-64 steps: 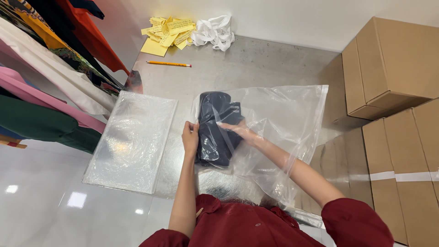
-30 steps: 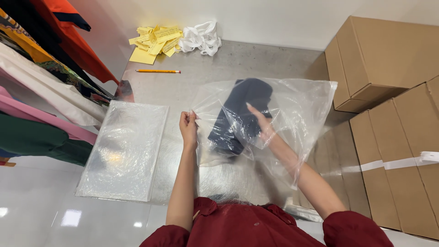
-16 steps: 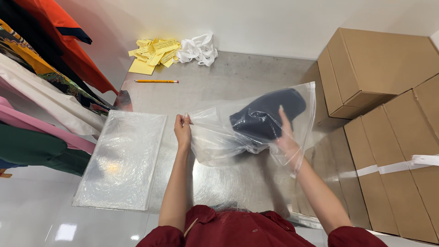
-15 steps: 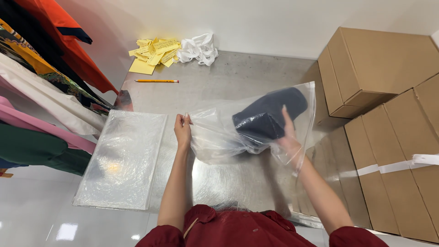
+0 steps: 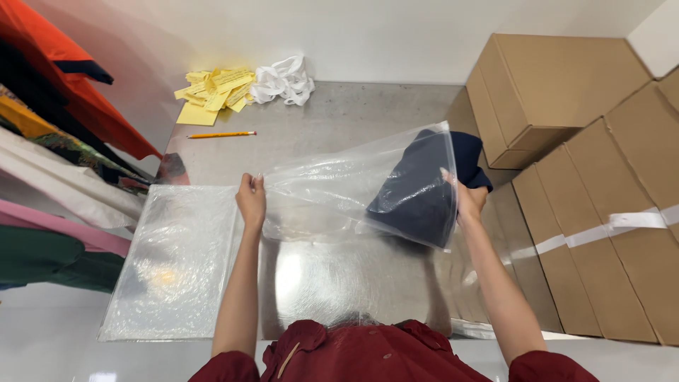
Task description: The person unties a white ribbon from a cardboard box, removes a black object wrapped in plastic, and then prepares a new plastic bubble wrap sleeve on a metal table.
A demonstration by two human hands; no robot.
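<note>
Our left hand (image 5: 251,201) pinches one corner of the clear plastic bag (image 5: 339,194), lifted above the steel table (image 5: 353,127). Our right hand (image 5: 468,201) is clamped on the folded navy garment (image 5: 417,198) at the bag's far end, apparently through the film. To do this well, we keep the bag taut and level so the garment lies flat, clear of the cardboard boxes (image 5: 559,85).

Right hand (image 5: 468,201) fingers hidden behind dark garment (image 5: 417,198) (inside bag (image 5: 332,191)).
</note>
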